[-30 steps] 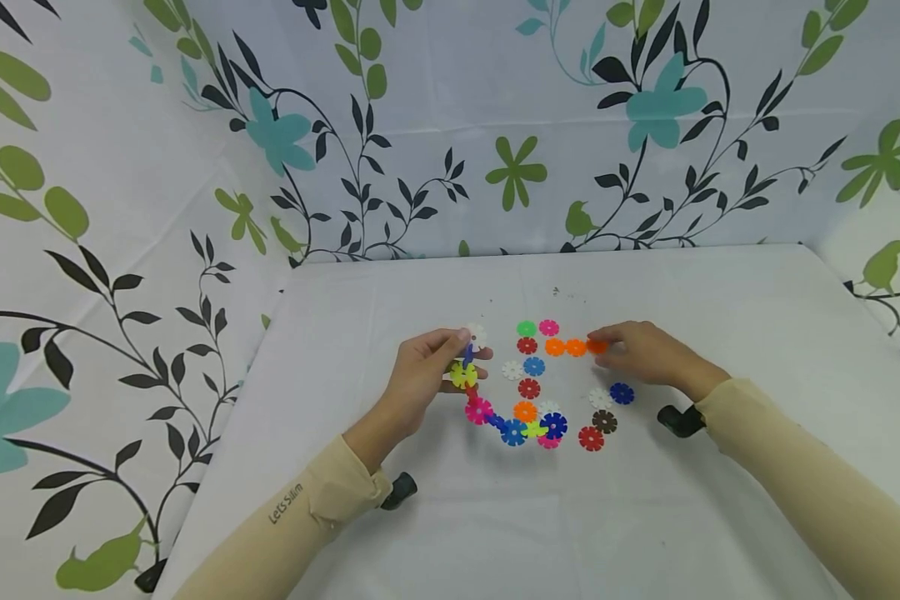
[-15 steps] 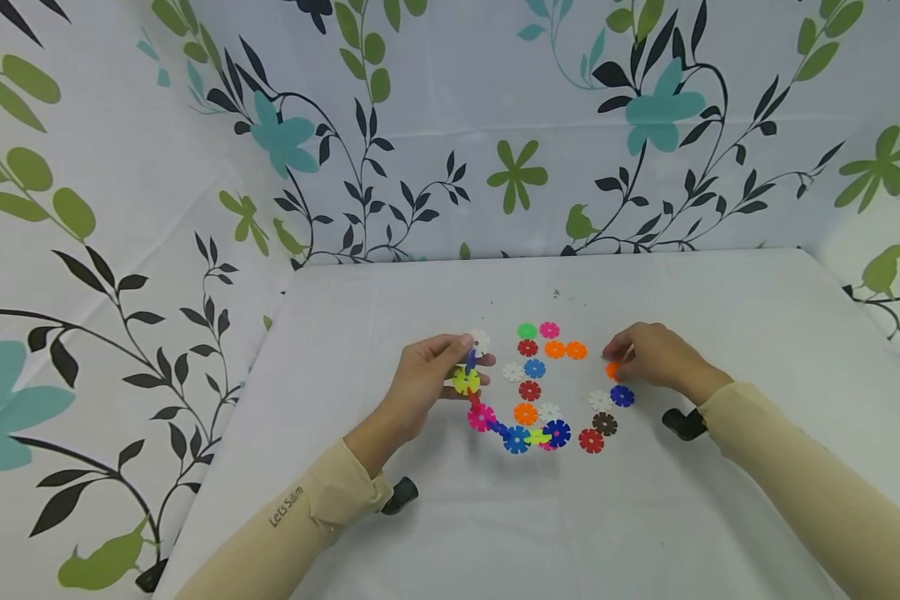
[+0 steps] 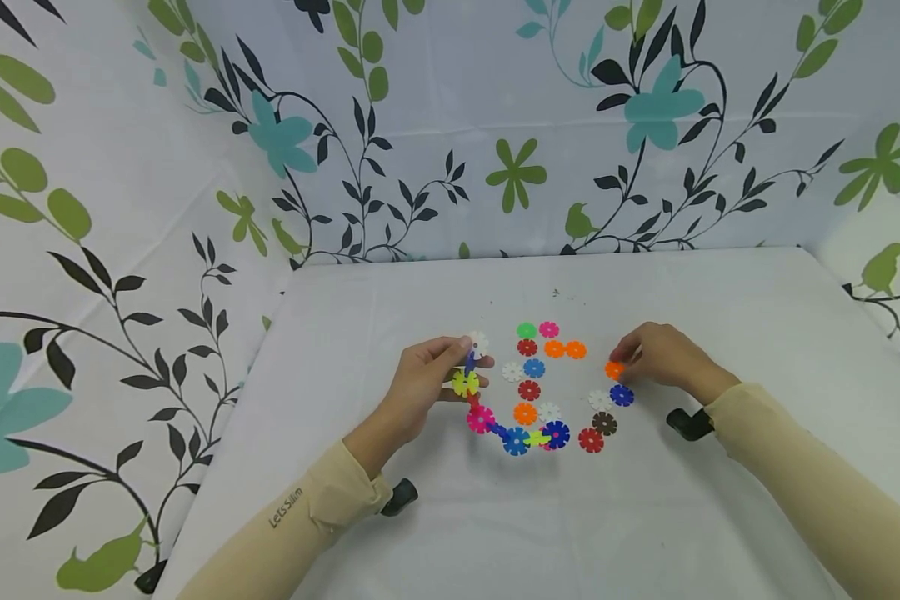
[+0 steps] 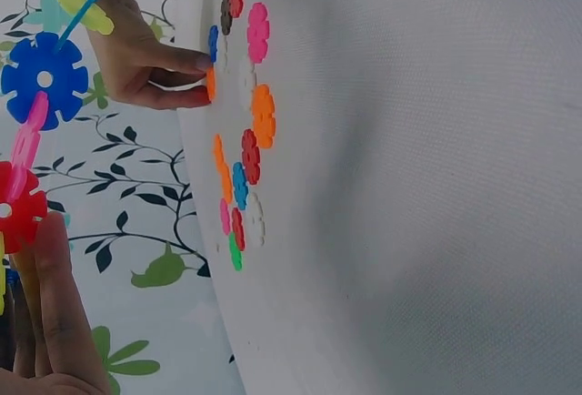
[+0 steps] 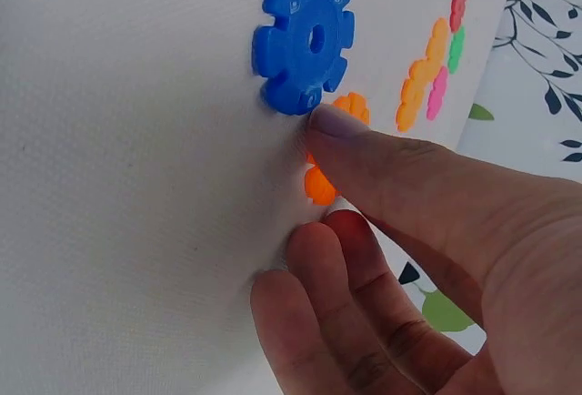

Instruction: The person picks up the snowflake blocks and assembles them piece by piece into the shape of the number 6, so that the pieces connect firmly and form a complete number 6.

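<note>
My left hand [image 3: 418, 375] pinches the upper end of a hanging chain of interlocking notched plastic discs, near its white disc [image 3: 479, 343]. Down the chain come a yellow disc [image 3: 465, 383], a pink disc [image 3: 481, 419] and blue ones. In the left wrist view, a blue disc [image 4: 44, 78] and a red disc [image 4: 20, 207] of the chain appear close up. My right hand [image 3: 663, 358] pinches a loose orange disc [image 3: 614, 370] at the table, right beside a dark blue disc [image 3: 622, 395]. The thumb partly hides that orange disc in the right wrist view.
Loose discs lie on the white-covered table [image 3: 450, 533], among them two orange discs [image 3: 565, 349], a green disc [image 3: 526, 331], a brown disc [image 3: 604, 422] and a red disc [image 3: 591, 440]. A patterned cloth [image 3: 420, 125] hangs behind the table.
My right hand has drawn one orange disc away from the row of orange discs, rightward and nearer, to beside the dark blue disc. The left hand keeps its hold on the chain.
</note>
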`<state>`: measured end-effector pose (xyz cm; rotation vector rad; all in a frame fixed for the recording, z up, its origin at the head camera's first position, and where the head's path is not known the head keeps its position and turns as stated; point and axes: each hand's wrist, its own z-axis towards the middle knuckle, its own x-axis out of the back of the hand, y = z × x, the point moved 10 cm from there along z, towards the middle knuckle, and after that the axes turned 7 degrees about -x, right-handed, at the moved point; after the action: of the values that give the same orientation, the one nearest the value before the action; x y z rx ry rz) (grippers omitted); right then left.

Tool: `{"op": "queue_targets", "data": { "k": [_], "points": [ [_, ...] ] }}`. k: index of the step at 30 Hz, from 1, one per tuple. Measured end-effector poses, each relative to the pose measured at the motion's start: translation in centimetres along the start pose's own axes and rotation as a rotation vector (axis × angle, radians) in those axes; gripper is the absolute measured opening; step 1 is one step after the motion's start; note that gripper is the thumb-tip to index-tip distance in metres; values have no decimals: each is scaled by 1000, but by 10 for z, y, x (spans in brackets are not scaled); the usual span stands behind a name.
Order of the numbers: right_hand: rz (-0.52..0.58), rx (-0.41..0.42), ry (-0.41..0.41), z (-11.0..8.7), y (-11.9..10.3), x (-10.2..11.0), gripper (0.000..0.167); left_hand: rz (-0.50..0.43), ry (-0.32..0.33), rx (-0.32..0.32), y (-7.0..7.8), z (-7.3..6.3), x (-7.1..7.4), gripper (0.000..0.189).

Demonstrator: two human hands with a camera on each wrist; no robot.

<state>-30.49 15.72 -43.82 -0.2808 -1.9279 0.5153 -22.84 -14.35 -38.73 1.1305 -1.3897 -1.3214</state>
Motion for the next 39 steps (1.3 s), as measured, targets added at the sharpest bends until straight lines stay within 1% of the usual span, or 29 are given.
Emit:
{"op": "queue_targets", "data": {
  "k": [5,9,14,18,20,26,28,31,36,39],
  "points": [
    [12,0,3,2,1,-1,25,-9,0,3,-1,0,-1,38],
    [74,1,-6,3,4,-4,25,-13,-2,3,-2,-1,-1,39],
    [235,31,-25,5,3,-8,23,-16,-14,3,-2,-1,-3,38],
    [387,46,-70,3,-2,-13,25,-19,-21,4,-3,-1,-4,38],
    [460,40,-102,2,-5,-16,29,-22,-22,11,-4,-1,-4,37],
    [637,19,-212,0,-14,-27,49,-24,-27,24,-5,-2,-6,34],
    [681,31,-243,-1,-20,-28,54,-19,-30,29,-6,-1,-6,33],
    [729,51,-270,-4,-31,-28,55,-21,-36,34,-6,-1,-8,33],
    [782,115,-300,-14,-58,-25,49,-36,-50,22,-3,0,-11,32],
    [803,139,-309,-21,-73,-24,43,-26,-59,13,-2,1,-13,32]
  ]
}}
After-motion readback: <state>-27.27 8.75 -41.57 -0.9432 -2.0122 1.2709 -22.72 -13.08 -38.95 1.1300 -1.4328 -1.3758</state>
